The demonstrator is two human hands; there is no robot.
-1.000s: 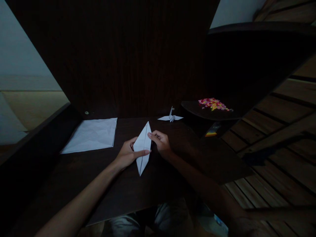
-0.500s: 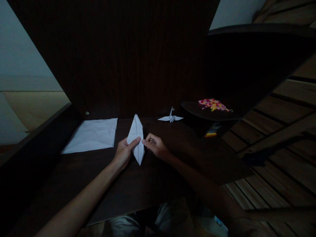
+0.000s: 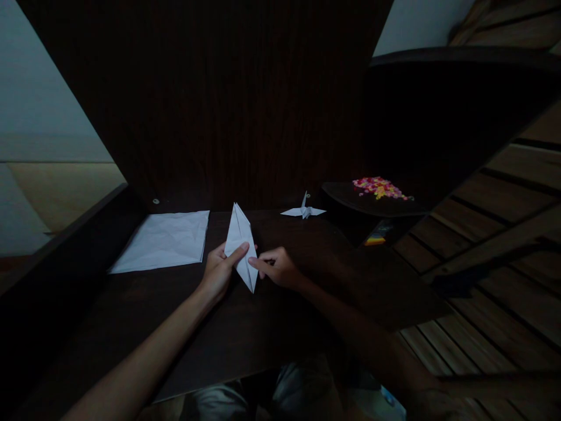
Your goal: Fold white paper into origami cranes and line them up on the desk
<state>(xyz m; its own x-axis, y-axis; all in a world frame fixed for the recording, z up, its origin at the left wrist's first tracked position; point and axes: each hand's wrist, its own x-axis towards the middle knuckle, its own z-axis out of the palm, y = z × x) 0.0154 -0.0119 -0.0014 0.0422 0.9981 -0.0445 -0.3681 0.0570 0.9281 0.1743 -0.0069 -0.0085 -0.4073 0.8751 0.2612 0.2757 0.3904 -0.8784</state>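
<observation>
A white sheet of paper folded into a long diamond (image 3: pixel 239 233) is held up over the dark desk, its split tip pointing away from me. My left hand (image 3: pixel 220 268) grips its left side, thumb lying across the front and the other fingers mostly behind it. My right hand (image 3: pixel 278 268) pinches the lower right edge, with the thumb on the front face. Behind and to the right, a finished white paper crane (image 3: pixel 304 212) stands on the desk with its wings spread.
Stacked white paper (image 3: pixel 164 241) lies on the desk's left side. A heap of small pink, red and yellow pieces (image 3: pixel 380 188) sits on a rounded shelf (image 3: pixel 346 196) at right, above a small box with a yellow edge (image 3: pixel 375 240). Dark panels rise at the back and left.
The folded paper has tilted, its upper tip moving left and its lower tip slightly right. My right hand has slid down along the right edge and now pinches it lower.
</observation>
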